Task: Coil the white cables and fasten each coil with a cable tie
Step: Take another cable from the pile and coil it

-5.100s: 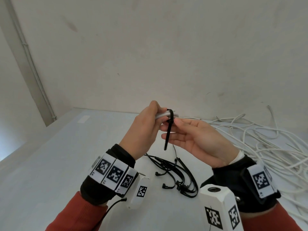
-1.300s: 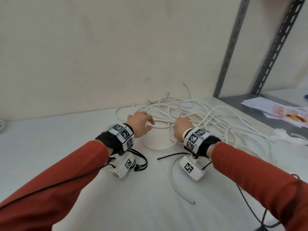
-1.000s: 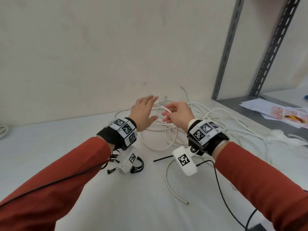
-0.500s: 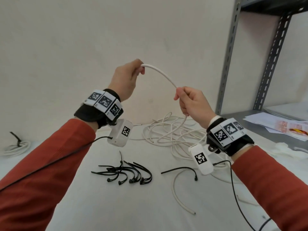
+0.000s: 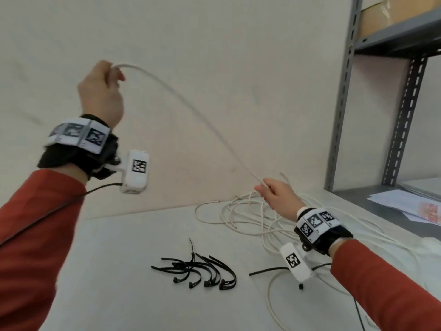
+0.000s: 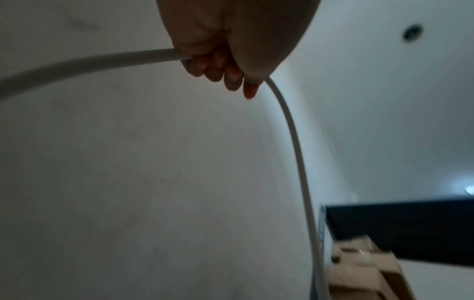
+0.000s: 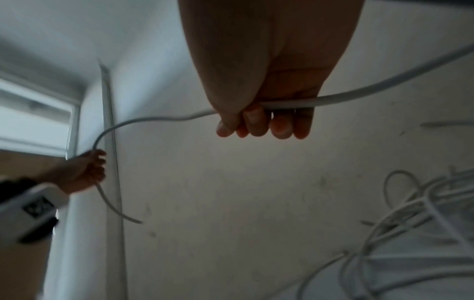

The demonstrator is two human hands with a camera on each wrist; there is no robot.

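**White cable stretched in the air between two hands**

White cable [image 5: 191, 108] arcing from upper left down to lower right, well above the table [image 5: 119, 271]. Leaving the left hand [image 5: 101, 91] at the top of the arc, with a short free end hanging below that fist, plain in the right wrist view. Left fingers [image 6: 218, 67] curling tight round the cable, gripping it in a closed fist raised high near the wall [image 5: 214, 44].

Lying on the table below, near the middle: a bundle of black cable ties [image 5: 198, 271], curved, heads toward the near edge. Just to its right, one single black tie [image 5: 267, 271] lying apart, partly hidden behind the wrist camera, beside a loose cable end [image 5: 270, 299] curving toward the near edge.

Further right, running through the right hand [image 5: 279, 194], held lower, just above the tangle. Right fingers [image 7: 269, 123] wrapping round the cable, thumb closing over it. Passing on from there down into the loose pile of white cables [image 5: 250, 218] sprawling against the wall.

At the far right, standing beside the table: a grey metal shelf [image 5: 346, 91], with papers [image 5: 410, 204] on the lower board and a cardboard box [image 5: 393, 15] on the upper one.
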